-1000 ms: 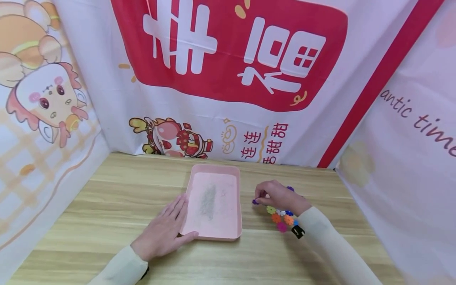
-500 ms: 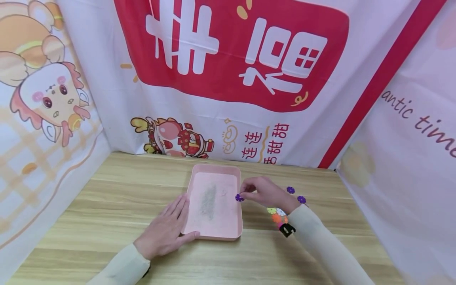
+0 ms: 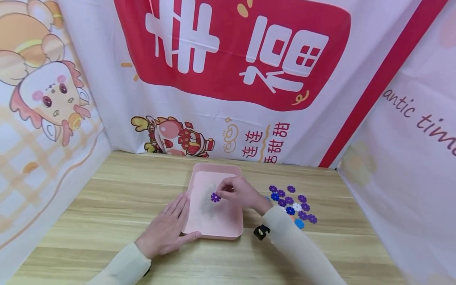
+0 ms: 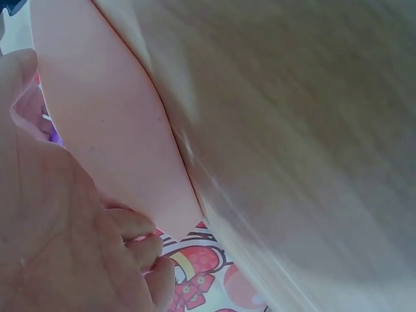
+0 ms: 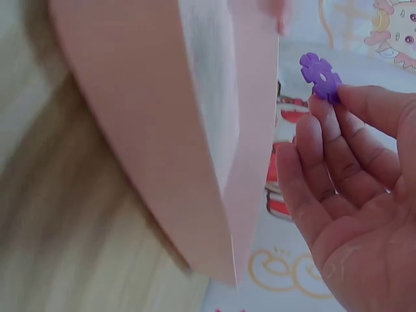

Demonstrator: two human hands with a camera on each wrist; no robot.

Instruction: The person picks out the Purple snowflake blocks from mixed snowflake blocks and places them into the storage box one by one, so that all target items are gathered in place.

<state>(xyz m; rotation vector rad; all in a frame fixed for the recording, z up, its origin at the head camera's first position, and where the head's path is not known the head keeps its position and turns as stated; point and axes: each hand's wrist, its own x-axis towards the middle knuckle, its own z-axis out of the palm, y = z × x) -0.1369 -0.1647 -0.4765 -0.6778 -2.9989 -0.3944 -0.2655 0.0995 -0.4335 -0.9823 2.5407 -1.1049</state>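
Printed cloths wall in the desk (image 3: 107, 206): a back cloth (image 3: 306, 134) with a big red patch and white characters at twelve o'clock, a left cloth (image 3: 32, 95) with a cartoon animal at ten, and a right cloth (image 3: 409, 166) with brown lettering at two. Pale wood grain runs across the desktop.

Near the middle lies a shallow pink tray (image 3: 217, 227), a grey smudge on its floor. At its three o'clock, well apart, is a loose scatter of small notched discs (image 3: 289, 200), mostly purple, with some blue, a white one (image 3: 297, 207) and a light blue one (image 3: 299, 224). The right sleeve (image 3: 288, 231) covers part of that scatter, and a small black fitting (image 3: 261, 232) shows beside the cuff.

At the tray's eight o'clock the left hand (image 3: 165, 229) rests on the rim, fingers extended, thumb spread toward the near corner. Crossing the rim from three o'clock, the right hand (image 3: 242, 192) pinches a purple disc (image 3: 215, 197) by its edge between thumb and forefinger, above the middle of the tray; its other fingers curl loosely.
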